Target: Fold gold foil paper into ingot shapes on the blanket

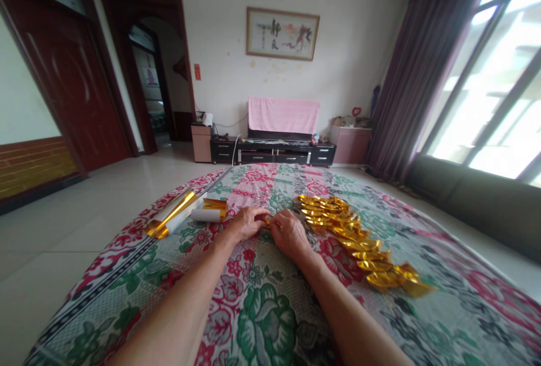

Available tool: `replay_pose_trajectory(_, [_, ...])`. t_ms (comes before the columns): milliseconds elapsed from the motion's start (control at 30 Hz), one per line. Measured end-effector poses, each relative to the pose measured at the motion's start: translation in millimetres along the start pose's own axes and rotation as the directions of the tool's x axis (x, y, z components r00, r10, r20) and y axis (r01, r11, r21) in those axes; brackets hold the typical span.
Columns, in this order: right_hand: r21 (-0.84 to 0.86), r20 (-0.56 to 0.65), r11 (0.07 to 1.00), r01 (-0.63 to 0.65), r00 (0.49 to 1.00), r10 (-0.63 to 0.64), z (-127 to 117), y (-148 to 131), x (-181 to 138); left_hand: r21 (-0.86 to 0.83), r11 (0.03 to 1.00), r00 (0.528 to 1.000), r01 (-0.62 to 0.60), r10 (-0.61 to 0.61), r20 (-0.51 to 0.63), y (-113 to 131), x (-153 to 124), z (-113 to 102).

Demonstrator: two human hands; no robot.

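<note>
Filling the foreground: a round, cloth-covered desk point(270, 321)

A slanting row of folded gold foil pieces point(354, 234) lies on the desk's right side. At left rests a long curled gold-and-white sheet point(172, 216). Near the middle, the right hand point(291, 233) and left hand point(248, 223) are close together. A shorter roll point(206, 216) lies beside the left hand. Smallest is a gold piece point(267, 221), partly hidden, pinched between both hands.

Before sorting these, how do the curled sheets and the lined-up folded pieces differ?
The curled sheets show white and gold; the folded pieces show only gold. The curled sheets lie loosely rolled; the folded pieces are pointed and packed in a row. Both have shiny gold and rest on the patterned cloth.
</note>
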State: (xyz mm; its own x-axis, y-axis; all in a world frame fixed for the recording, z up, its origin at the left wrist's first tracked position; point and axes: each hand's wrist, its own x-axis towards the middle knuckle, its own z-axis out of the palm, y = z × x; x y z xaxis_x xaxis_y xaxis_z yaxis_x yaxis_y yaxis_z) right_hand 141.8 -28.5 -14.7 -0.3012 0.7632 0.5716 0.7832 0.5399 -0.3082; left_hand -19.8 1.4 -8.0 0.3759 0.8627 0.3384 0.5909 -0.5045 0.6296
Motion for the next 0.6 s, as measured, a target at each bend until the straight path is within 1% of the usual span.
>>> replay_pose_trajectory(133, [-0.006, 0.019, 1.000, 0.001, 1.000, -0.001, -1.3, -1.6, 0.9, -0.002, 0.999, 0.999, 0.032, -0.032, -0.001, -1.6, 1.0, 0.7])
replay_pose_trajectory(367, [-0.050, 0.045, 0.998, -0.043, 0.998, 0.045, -0.1, -2.8, 3.1, 0.007, 1.000, 1.000, 0.019, -0.019, 0.003, -1.1, 1.2, 1.3])
replay_pose_trajectory(600, [-0.069, 0.075, 0.997, -0.022, 0.997, 0.027, -2.0, -4.8, 2.7, 0.022, 0.999, 1.000, 0.026, -0.026, 0.004, 0.7, 1.5, 0.5])
